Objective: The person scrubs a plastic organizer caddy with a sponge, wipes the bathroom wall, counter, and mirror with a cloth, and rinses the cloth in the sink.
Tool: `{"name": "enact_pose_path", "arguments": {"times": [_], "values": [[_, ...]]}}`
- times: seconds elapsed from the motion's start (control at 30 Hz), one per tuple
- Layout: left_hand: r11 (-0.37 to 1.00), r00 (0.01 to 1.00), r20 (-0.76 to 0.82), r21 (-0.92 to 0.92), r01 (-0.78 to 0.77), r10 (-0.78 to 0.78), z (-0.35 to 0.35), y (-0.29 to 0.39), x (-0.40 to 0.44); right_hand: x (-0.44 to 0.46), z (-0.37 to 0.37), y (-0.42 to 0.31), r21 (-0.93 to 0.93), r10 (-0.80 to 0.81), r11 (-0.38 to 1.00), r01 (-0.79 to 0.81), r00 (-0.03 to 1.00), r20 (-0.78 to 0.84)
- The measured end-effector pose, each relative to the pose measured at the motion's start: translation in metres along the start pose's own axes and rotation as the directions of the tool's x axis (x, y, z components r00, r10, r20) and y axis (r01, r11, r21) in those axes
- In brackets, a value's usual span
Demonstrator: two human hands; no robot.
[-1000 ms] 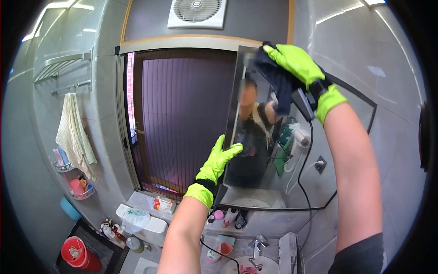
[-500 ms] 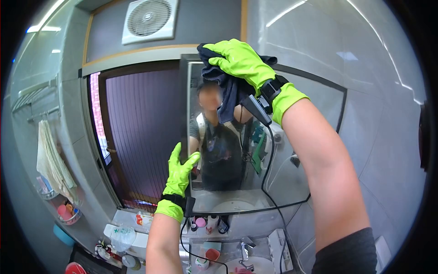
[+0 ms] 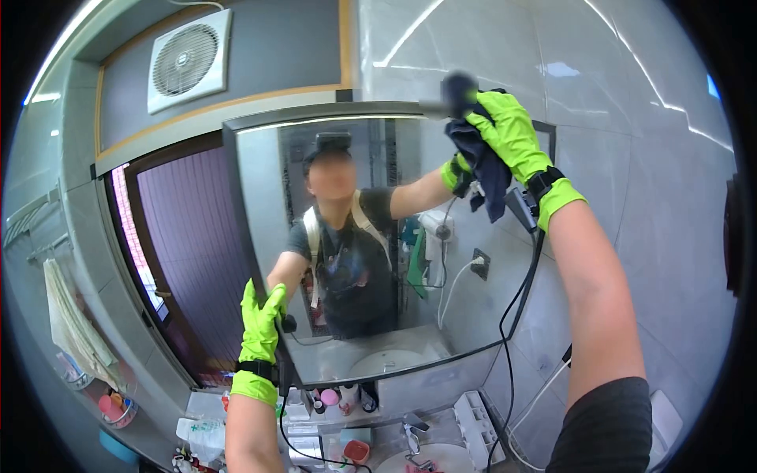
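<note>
My right hand (image 3: 509,138), in a bright green rubber glove, is closed on a dark cloth (image 3: 481,162) and presses it against the upper right part of the mirror (image 3: 465,315). Part of the cloth hangs down below the fingers. Against the mirror's left edge rests my gloved left hand (image 3: 260,323), its thumb and fingers apart and pointing up. The mirror has a dark frame and reflects a person and a basin. Black straps with small devices and cables circle both wrists.
Below the mirror, a shelf carries bottles (image 3: 347,398), above a basin (image 3: 434,457) with a tap (image 3: 412,437). To the left are a dark sliding door (image 3: 189,252), a hanging towel (image 3: 75,319) and a wall fan (image 3: 188,61). A black cable (image 3: 509,347) dangles beside the mirror's right side.
My right hand has moved the cloth from the mirror's upper left to its upper right. The view has shifted right, and my left hand stays at the left edge.
</note>
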State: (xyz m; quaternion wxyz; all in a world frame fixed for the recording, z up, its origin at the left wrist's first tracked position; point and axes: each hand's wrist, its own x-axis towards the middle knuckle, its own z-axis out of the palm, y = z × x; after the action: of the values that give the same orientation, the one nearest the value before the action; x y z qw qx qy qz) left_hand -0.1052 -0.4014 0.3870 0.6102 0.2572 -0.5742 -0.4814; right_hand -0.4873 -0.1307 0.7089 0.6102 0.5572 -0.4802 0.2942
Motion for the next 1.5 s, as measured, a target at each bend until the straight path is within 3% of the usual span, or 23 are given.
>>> {"name": "enact_pose_path", "arguments": {"times": [0.2, 0.3, 0.37, 0.4, 0.47, 0.53, 0.57, 0.63, 0.73, 0.8, 0.87, 0.93, 0.97, 1.0, 1.03, 1.07, 1.13, 1.2, 1.27, 1.37, 1.4, 1.47, 1.5], "values": [[0.999, 0.999, -0.010, -0.005, 0.038, -0.038, 0.006, 0.027, -0.016, -0.048, -0.029, 0.100, -0.301, 0.404, 0.874, -0.382, 0.915, 0.012], [0.997, 0.997, 0.015, -0.017, 0.072, -0.071, 0.005, 0.020, -0.015, -0.061, -0.015, 0.117, -0.384, 0.335, 0.855, -0.348, 0.937, -0.102], [0.982, 0.982, 0.084, -0.076, 0.174, -0.167, 0.007, 0.034, -0.019, -0.053, -0.012, 0.106, -0.059, 0.505, 0.858, -0.510, 0.859, -0.080], [0.990, 0.991, 0.057, -0.066, 0.125, -0.122, 0.005, 0.027, -0.018, -0.045, -0.008, 0.095, 0.106, 0.577, 0.815, -0.570, 0.816, -0.044], [0.999, 1.000, 0.014, -0.037, 0.018, -0.017, 0.003, 0.012, -0.010, -0.018, 0.011, 0.040, 0.057, 0.529, 0.849, -0.526, 0.844, -0.088], [0.997, 0.998, 0.031, -0.062, 0.053, -0.051, 0.005, 0.018, -0.012, 0.013, 0.028, -0.028, -0.018, 0.431, 0.898, -0.439, 0.887, -0.169], [0.995, 0.996, 0.038, -0.058, 0.082, -0.079, 0.005, 0.022, -0.015, 0.025, 0.044, -0.055, 0.013, 0.265, 0.963, -0.268, 0.942, -0.208], [0.992, 0.995, 0.035, -0.088, 0.093, -0.090, 0.002, 0.009, -0.007, 0.050, 0.062, -0.103, 0.169, 0.175, 0.975, -0.146, 0.969, -0.174], [0.999, 1.000, 0.022, 0.043, 0.020, -0.021, -0.005, 0.001, 0.000, 0.065, 0.079, -0.125, 0.231, 0.018, 0.972, 0.045, 0.965, -0.260], [0.989, 1.000, 0.012, 0.144, -0.021, 0.020, -0.009, -0.001, 0.002, 0.051, 0.063, -0.094, 0.229, -0.095, 0.967, 0.116, 0.990, -0.102], [0.992, 1.000, 0.008, 0.125, 0.005, -0.006, -0.012, -0.005, 0.004, 0.029, 0.041, -0.051, 0.107, -0.048, 0.992, 0.064, 0.988, -0.148], [0.997, 1.000, 0.018, 0.079, 0.020, -0.022, -0.011, -0.003, 0.002, -0.009, 0.020, 0.002, -0.085, 0.128, 0.986, -0.146, 0.973, -0.190], [0.998, 0.999, 0.019, 0.051, 0.027, -0.028, -0.010, -0.002, 0.001, -0.025, 0.005, 0.031, -0.216, 0.167, 0.959, -0.182, 0.982, -0.085], [0.999, 1.000, 0.006, 0.038, 0.012, -0.012, -0.008, -0.001, 0.000, -0.037, -0.005, 0.058, -0.106, 0.406, 0.905, -0.413, 0.910, -0.078], [1.000, 1.000, -0.007, 0.026, -0.003, 0.003, -0.005, 0.000, -0.002, -0.043, -0.020, 0.075, -0.096, 0.460, 0.882, -0.462, 0.887, -0.049], [1.000, 1.000, -0.024, 0.010, -0.017, 0.017, -0.004, 0.000, -0.002, -0.054, -0.023, 0.074, -0.245, 0.132, 0.952, -0.181, 0.970, -0.205], [1.000, 1.000, -0.015, 0.005, -0.011, 0.011, -0.004, -0.005, -0.003, -0.057, 0.006, 0.108, -0.229, 0.316, 0.891, -0.393, 0.897, -0.310], [1.000, 0.999, -0.044, -0.022, -0.009, 0.008, 0.003, 0.005, -0.009, -0.038, -0.004, 0.093, -0.049, 0.533, 0.837, -0.545, 0.831, -0.159], [0.998, 0.999, 0.002, -0.027, 0.049, -0.049, 0.002, 0.011, -0.009, -0.026, 0.003, 0.084, 0.060, 0.523, 0.852, -0.520, 0.840, -0.142], [0.997, 0.998, -0.021, -0.034, 0.064, -0.065, 0.011, 0.028, -0.022, 0.001, 0.040, 0.034, -0.165, 0.187, 0.958, -0.235, 0.947, -0.262], [0.998, 0.998, -0.011, 0.030, -0.058, 0.059, 0.003, 0.010, -0.010, 0.024, 0.026, -0.031, 0.000, 0.411, 0.910, -0.415, 0.901, -0.136], [0.998, 0.998, 0.025, 0.006, -0.055, 0.055, 0.000, 0.005, -0.007, 0.049, 0.035, -0.105, 0.183, 0.295, 0.944, -0.274, 0.950, -0.100], [1.000, 1.000, 0.016, -0.004, -0.004, 0.004, 0.002, 0.012, -0.011, 0.061, 0.060, -0.128, 0.168, 0.194, 0.973, -0.161, 0.961, -0.199]]}}
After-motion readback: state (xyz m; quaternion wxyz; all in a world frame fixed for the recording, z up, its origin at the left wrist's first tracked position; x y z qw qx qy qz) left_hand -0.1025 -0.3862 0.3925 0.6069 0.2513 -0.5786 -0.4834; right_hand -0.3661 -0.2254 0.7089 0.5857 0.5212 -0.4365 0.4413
